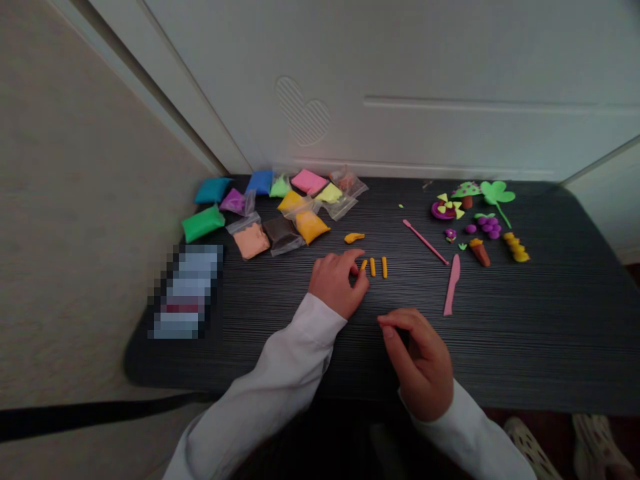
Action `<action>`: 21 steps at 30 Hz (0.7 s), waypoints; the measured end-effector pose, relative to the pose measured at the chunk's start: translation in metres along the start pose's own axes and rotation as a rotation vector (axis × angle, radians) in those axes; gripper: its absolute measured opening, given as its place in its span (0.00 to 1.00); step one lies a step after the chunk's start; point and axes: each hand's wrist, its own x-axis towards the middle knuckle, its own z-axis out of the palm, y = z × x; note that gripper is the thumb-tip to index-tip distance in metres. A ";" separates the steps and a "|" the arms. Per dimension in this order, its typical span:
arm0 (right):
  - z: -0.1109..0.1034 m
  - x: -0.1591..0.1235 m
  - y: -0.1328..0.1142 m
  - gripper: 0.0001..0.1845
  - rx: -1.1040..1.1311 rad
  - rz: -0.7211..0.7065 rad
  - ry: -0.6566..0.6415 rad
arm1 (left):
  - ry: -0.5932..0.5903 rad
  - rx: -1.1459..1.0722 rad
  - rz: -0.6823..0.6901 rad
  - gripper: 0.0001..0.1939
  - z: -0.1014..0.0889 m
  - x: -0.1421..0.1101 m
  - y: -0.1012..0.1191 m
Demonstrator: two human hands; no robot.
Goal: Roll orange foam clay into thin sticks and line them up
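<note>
My left hand (341, 283) rests on the dark table, its fingers curled around a short orange clay stick (364, 265). Just right of it, two more orange clay sticks (373, 267) lie side by side. Above the fingers is a small curved orange clay lump (354, 238). Closer to the front edge, my right hand (423, 360) has thumb and index finger drawn together in a pinch, and nothing shows between the tips. A pink plastic knife (452, 285) and a thin pink modelling stick (425, 241) lie beyond it to the right.
Several clay bags, among them orange (311, 227), black (281, 233) and green (203, 224), cover the back left. A blurred phone-like device (187, 291) lies at left. Small clay models, including purple grapes (490, 227) and a green clover (497, 193), stand at back right, before a white panel (425, 67).
</note>
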 end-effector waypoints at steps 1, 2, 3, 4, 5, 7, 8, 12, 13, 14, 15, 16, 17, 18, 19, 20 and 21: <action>0.000 0.000 0.000 0.12 0.001 0.000 -0.001 | 0.014 -0.011 -0.006 0.16 0.001 0.000 0.000; 0.000 0.000 0.000 0.12 0.001 0.001 -0.003 | 0.025 -0.019 -0.012 0.15 0.001 0.001 0.000; 0.000 0.000 0.000 0.12 0.001 0.003 -0.004 | 0.032 -0.024 -0.016 0.15 0.002 0.001 0.001; 0.000 0.000 0.000 0.12 0.003 0.005 -0.005 | 0.036 -0.026 -0.017 0.15 0.003 0.001 0.001; 0.000 0.000 0.000 0.12 0.005 0.007 -0.005 | 0.037 -0.024 -0.016 0.15 0.004 0.002 0.001; 0.000 0.000 0.000 0.12 0.008 0.009 -0.002 | 0.035 -0.012 -0.012 0.15 0.005 0.002 0.002; 0.000 0.000 0.000 0.12 0.009 0.010 0.000 | 0.032 -0.003 -0.011 0.15 0.005 0.003 0.001; -0.001 0.000 0.000 0.11 0.004 0.013 0.004 | 0.021 0.007 -0.025 0.15 0.005 0.003 0.000; -0.001 0.000 0.000 0.11 0.002 0.014 0.001 | 0.019 0.001 -0.027 0.15 0.004 0.003 0.000; -0.001 0.000 0.000 0.11 0.001 0.013 0.000 | 0.020 -0.006 -0.029 0.15 0.004 0.002 0.000; -0.001 0.000 -0.001 0.11 0.000 0.012 -0.002 | 0.019 -0.013 -0.031 0.16 0.005 0.002 0.000; -0.001 0.000 -0.001 0.11 0.001 0.012 -0.003 | 0.019 -0.019 -0.032 0.16 0.005 0.002 0.001; -0.001 0.000 -0.001 0.11 0.003 0.012 -0.004 | 0.020 -0.025 -0.033 0.16 0.005 0.003 0.001; -0.001 0.000 -0.001 0.12 0.004 0.013 -0.005 | 0.026 -0.031 -0.036 0.16 0.005 0.003 0.001; -0.001 0.000 -0.001 0.12 0.004 0.013 -0.005 | 0.036 -0.039 -0.038 0.16 0.005 0.003 0.001; 0.000 0.000 -0.001 0.11 0.002 0.013 -0.006 | 0.054 -0.049 -0.039 0.16 0.005 0.004 0.001; 0.000 0.000 -0.001 0.11 -0.001 0.012 -0.007 | 0.081 -0.059 -0.041 0.16 0.004 0.005 0.000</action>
